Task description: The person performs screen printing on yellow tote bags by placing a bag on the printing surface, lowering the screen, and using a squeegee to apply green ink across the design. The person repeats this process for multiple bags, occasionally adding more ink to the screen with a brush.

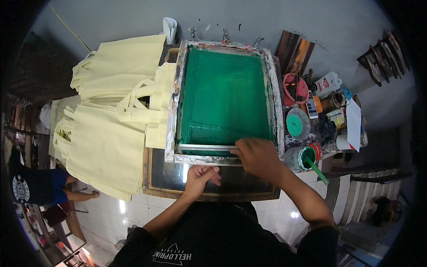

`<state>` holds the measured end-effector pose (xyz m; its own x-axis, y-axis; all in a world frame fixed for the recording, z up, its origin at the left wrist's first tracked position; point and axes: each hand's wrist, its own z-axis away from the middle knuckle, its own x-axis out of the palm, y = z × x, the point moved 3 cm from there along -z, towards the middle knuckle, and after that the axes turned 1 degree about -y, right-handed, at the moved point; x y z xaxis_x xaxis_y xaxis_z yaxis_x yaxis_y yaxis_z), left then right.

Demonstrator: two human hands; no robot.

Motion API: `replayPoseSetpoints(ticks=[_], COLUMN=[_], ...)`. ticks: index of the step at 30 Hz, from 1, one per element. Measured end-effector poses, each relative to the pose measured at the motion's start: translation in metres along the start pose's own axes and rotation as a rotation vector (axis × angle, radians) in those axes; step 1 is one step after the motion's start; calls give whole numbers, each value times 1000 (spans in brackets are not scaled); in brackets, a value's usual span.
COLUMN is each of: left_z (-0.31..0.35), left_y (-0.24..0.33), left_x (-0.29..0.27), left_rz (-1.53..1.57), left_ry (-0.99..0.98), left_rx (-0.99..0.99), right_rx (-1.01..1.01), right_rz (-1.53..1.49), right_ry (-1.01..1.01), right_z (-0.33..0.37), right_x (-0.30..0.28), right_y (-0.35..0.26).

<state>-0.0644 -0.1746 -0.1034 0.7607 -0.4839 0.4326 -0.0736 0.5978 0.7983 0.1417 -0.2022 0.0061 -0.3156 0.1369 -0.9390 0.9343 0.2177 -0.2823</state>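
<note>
A screen-printing frame [171, 111] with a paint-crusted border lies in front of me, its mesh [227, 93] coated in green ink. Along its near end sits a squeegee [207, 147], a long light-coloured bar lying crosswise. My right hand [258, 158] is closed on the squeegee's right part, fingers bent over it and hiding that end. Just below the near rail of the frame is my left hand [202, 179], loosely curled, with thumb and fingers apart and nothing visible in it. Whether it touches the rail I cannot tell. Beneath the frame, a pale yellow tote bag [155, 133] sticks out at the left.
Stacks of pale yellow tote bags [104, 147] lie left. At right stand an ink tub [296, 158] with a green stick [318, 171], a lid with green ink [296, 124], a pink basket [296, 89] and bottles. Another person [40, 184] is at far left.
</note>
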Motion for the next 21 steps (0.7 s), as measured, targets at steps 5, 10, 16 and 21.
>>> replayPoseSetpoints(ticks=[5, 10, 16, 21], left_z=[1, 1, 4, 0], left_y=[-2, 3, 11, 44], left_x=[-3, -5, -15, 3], left_rz=[4, 6, 274, 116], left_ry=[-3, -26, -113, -371], left_rx=[-2, -62, -277, -342], right_rx=[-4, 83, 200, 318], right_rz=[163, 280, -89, -23], right_ry=[64, -22, -129, -92], right_z=[-45, -135, -218, -235], right_x=[17, 14, -19, -14], right_y=[51, 138, 207, 216])
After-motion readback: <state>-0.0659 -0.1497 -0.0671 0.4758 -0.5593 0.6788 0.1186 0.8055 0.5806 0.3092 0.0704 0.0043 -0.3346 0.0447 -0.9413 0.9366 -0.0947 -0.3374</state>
